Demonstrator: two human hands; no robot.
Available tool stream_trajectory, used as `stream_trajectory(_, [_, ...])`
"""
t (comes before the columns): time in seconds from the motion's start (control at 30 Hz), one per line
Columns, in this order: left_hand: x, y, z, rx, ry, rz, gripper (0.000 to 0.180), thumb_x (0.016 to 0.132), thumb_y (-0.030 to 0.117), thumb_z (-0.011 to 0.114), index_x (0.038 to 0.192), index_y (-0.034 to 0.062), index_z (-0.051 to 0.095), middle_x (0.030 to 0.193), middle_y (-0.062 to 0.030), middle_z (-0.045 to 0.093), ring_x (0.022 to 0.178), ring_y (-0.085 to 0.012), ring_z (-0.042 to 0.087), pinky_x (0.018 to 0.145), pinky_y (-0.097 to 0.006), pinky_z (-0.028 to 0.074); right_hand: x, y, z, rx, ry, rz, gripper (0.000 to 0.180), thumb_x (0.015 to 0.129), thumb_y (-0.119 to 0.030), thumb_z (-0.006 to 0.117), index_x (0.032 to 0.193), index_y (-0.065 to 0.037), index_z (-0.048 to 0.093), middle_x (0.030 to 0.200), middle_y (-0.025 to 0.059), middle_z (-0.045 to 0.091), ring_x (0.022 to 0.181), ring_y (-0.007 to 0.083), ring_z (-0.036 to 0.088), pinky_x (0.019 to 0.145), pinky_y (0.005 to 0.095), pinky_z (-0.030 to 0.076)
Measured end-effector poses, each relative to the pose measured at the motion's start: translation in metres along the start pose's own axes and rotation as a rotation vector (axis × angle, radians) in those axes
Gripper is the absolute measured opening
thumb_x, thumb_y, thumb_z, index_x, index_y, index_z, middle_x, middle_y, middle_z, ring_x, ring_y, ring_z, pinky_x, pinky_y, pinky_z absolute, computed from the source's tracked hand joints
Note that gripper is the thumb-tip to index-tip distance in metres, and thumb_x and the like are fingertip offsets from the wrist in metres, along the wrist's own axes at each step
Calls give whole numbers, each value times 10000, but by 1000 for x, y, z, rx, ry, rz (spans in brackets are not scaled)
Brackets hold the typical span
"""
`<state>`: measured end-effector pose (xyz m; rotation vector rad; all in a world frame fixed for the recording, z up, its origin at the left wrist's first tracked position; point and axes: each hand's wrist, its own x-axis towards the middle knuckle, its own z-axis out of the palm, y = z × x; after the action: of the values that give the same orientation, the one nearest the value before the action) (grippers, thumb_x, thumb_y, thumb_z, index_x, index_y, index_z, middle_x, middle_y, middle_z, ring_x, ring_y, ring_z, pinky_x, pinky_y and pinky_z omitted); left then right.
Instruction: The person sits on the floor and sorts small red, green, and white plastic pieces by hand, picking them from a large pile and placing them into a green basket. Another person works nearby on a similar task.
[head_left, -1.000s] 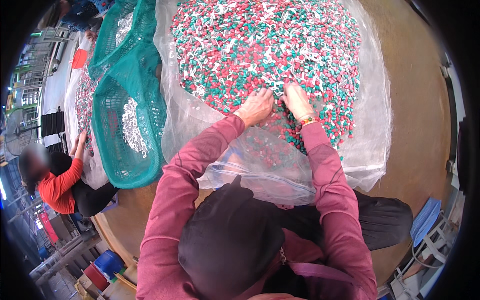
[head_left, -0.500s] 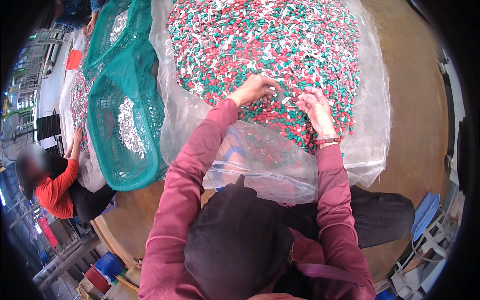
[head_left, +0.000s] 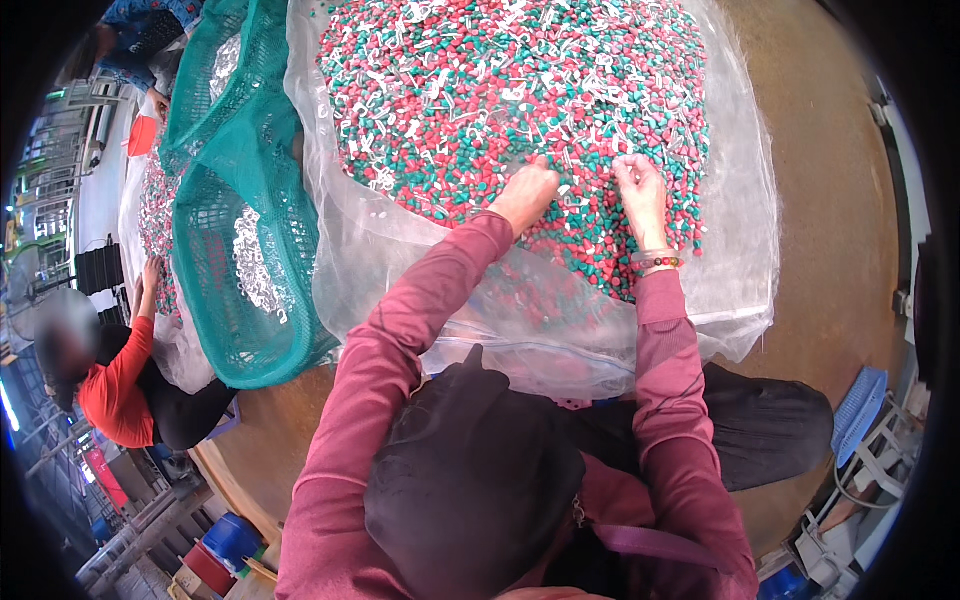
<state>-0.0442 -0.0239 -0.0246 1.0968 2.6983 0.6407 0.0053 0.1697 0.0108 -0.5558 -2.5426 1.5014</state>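
Note:
A wide layer of small red and green pieces (head_left: 480,110), mixed with white hook-like pieces (head_left: 410,75), covers a pale translucent mesh sheet (head_left: 740,200). Over the near part of this layer, my left hand (head_left: 530,195) is closed, knuckles up, its fingertips down among the pieces. What it grips, if anything, is hidden. To its right, my right hand (head_left: 643,203) has thumb and forefinger pinched together just above the pieces. Anything between those fingertips is too small to make out. A beaded bracelet circles my right wrist.
Left of the sheet stand two green mesh-covered baskets (head_left: 190,250) holding white pieces (head_left: 258,265). A person in an orange top (head_left: 115,395) sits at far left, reaching to another spread of pieces (head_left: 160,200). Another person's hand shows at top left. A blue basket (head_left: 858,415) sits at right.
My left hand has turned from loosely bent fingers to a closed shape pointing down into the pieces. My right hand has shifted slightly away from me, its fingers drawn into a pinch.

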Motion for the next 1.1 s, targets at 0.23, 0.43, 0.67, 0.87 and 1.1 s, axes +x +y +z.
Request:
stream_trajectory(0.23, [17,19,-14,3,-116,-140,124,685,101,634,703,-22,623,729,-186,622,685,-328,634,654,-432,509,23,-9,19,-256,-148,-84,278,881,-319,537,957,-54,569,763,162,646,767,318,640,693,412,475])
stream_trajectory(0.43, [-55,-47,-86,-1771,134,-503,193,815,110,617,977,11,585,843,-45,603,732,-113,563,666,-240,473,28,-18,62,-706,-337,-418,117,837,-92,453,894,-10,515,782,191,611,774,371,604,663,472,453])
stream_trajectory(0.67, [-80,-75,-158,-1885,108,-325,200,819,124,594,984,27,537,820,-54,512,682,-95,473,519,-207,390,2,-19,65,-572,-560,-194,219,844,-155,437,899,37,529,790,263,617,741,398,608,635,485,460])
stream_trajectory(0.87, [-73,-66,-137,-456,-130,-462,202,750,260,723,826,78,679,641,-4,579,554,-100,493,524,-265,397,-6,-14,18,1384,-756,438,184,861,-205,461,743,-73,408,624,3,321,551,112,344,450,234,282])
stream_trajectory(1.1, [-111,-100,-98,304,-67,-411,71,738,121,633,788,88,671,748,-138,648,739,-291,654,658,-392,524,18,-37,-10,1239,-662,466,242,933,-287,452,837,-64,450,642,6,375,543,86,364,421,201,280])
